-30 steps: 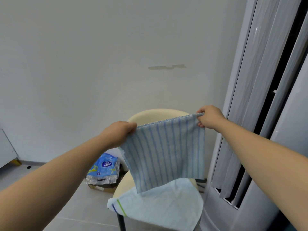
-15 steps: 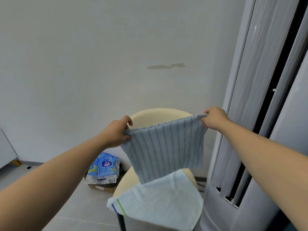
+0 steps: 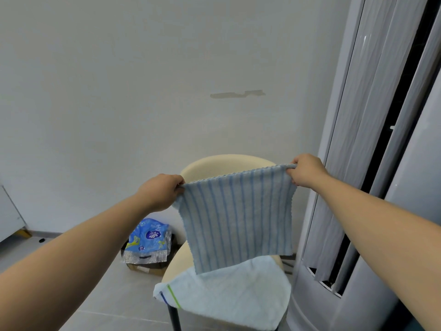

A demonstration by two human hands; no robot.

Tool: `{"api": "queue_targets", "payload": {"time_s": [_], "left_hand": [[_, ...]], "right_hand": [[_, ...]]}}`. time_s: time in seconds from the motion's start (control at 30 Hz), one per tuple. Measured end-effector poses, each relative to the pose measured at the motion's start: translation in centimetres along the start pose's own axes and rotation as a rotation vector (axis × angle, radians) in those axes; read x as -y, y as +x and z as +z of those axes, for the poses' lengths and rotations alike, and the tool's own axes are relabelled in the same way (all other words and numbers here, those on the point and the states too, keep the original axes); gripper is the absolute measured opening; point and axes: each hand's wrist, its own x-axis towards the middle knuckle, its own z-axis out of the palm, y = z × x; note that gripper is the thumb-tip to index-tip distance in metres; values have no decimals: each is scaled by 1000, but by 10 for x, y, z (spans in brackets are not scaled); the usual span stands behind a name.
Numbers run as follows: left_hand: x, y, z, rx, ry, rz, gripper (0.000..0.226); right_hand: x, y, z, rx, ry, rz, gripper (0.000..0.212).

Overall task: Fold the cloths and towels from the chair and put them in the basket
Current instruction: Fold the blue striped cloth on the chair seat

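Nearest, 2 bare forearms [image 3: 71,254] stretched forward from the lower corners. At their ends, left hand [image 3: 162,192] and right hand [image 3: 306,172], each closed in a pinch on 1 top corner of a striped cloth [image 3: 236,218], fingers curled over the hem. Cloth held up in the air, spread flat and nearly taut between the hands. Top edge sloping up slightly toward the right. Pale blue with darker blue vertical stripes, lower edge hanging free, not folded.

Just below and behind that lower edge, a light blue towel [image 3: 229,292] lying on the seat of the chair [image 3: 210,164] and draped over the seat's front. 1 green and 1 dark blue stripe near its left corner. Hard to tell whether the cloth's lower corner touches the towel. Cream chair, rounded backrest rising behind the cloth, dark leg under the seat.

On the floor [image 3: 95,302] left of the chair, a crumpled blue plastic bag [image 3: 149,240] resting on a flat cardboard box [image 3: 143,268]. To the right, just beside the chair, a tall grey-white column [image 3: 353,139] with vertical slats. At the far left edge, part of a white cabinet [image 3: 8,211].

Farthest, a plain pale wall [image 3: 119,91] with 1 long darker mark [image 3: 236,94] above the chair.
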Motion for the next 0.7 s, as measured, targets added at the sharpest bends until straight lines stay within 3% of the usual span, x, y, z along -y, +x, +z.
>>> {"api": "queue_targets", "payload": {"time_s": [0.27, 0.43, 0.6, 0.7], "left_hand": [[-6, 0, -2, 23, -235, -47, 32], [-6, 7, -1, -35, -201, -83, 37], [-1, 11, -1, -48, -141, -64, 14], [3, 13, -1, -73, -107, -82, 9]], "right_hand": [[1, 0, 1, 68, 5, 60, 10], [-3, 3, 4, 121, 62, 61, 10], [-8, 5, 6, 217, 80, 40, 20], [-10, 3, 4, 238, 98, 28, 13]]}}
